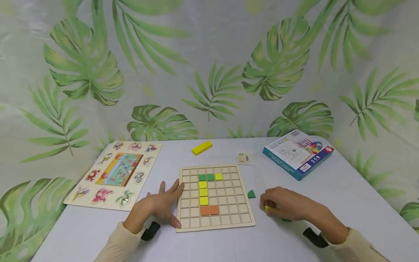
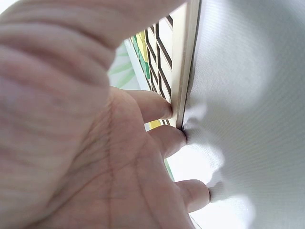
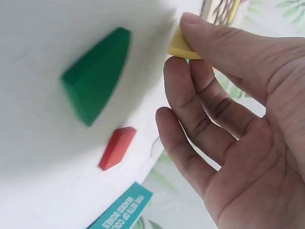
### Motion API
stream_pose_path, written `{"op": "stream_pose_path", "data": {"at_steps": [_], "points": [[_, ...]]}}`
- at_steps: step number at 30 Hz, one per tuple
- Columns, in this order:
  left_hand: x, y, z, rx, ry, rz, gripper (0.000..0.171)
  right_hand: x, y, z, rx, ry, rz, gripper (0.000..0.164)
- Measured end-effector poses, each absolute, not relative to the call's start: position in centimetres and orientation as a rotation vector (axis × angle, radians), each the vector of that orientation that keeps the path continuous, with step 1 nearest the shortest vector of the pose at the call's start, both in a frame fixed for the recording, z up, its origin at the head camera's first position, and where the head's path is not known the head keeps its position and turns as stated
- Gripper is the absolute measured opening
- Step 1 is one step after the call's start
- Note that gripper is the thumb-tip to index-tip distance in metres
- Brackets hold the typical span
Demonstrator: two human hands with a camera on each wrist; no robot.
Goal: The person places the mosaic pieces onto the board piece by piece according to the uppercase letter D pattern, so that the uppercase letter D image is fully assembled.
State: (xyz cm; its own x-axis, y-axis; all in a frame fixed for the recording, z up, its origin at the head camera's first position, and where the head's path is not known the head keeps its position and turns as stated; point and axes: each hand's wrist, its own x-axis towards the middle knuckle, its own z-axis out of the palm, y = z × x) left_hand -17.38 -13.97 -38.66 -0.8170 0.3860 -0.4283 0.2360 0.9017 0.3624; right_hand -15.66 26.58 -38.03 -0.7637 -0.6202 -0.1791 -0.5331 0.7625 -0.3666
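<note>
A wooden grid board (image 1: 226,220) lies flat, with green, yellow and orange square tiles (image 1: 203,191) in some cells. My left hand (image 1: 163,203) is spread against its left edge, the thumb on the near corner. In the left wrist view, fingertips (image 2: 164,110) touch the board's rim (image 2: 183,62). My right hand (image 1: 288,203), right of the board, pinches a small yellow piece (image 3: 180,46) with a curved edge between thumb and fingers. A green quarter-round piece (image 1: 251,194) lies between board and right hand. The right wrist view shows a green piece (image 3: 97,76) on the table.
A red block (image 3: 117,148) shows in the right wrist view. Behind the board are a yellow bar (image 1: 202,148) and a small pattern card (image 1: 245,158). A teal-sided box (image 1: 298,153) stands at the back right. An animal picture board (image 1: 114,203) lies at left.
</note>
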Motion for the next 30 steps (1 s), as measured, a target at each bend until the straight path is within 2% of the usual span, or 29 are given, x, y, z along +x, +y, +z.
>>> {"op": "stream_pose_path", "data": {"at_steps": [9,22,30], "points": [[-17.4,-13.8,-38.6,0.431,2.565,0.396,0.130,-16.3,24.4,-37.1,-1.042,2.708,-0.438,0.005],[-17.4,-13.9,-38.7,0.443,2.583,0.381,0.131,-17.4,20.3,-36.8,-1.046,2.683,-0.485,0.018],[-17.1,-13.8,-38.3,0.446,2.568,0.391,0.130,-17.8,18.7,-37.0,-1.065,2.678,-0.554,0.015]]}}
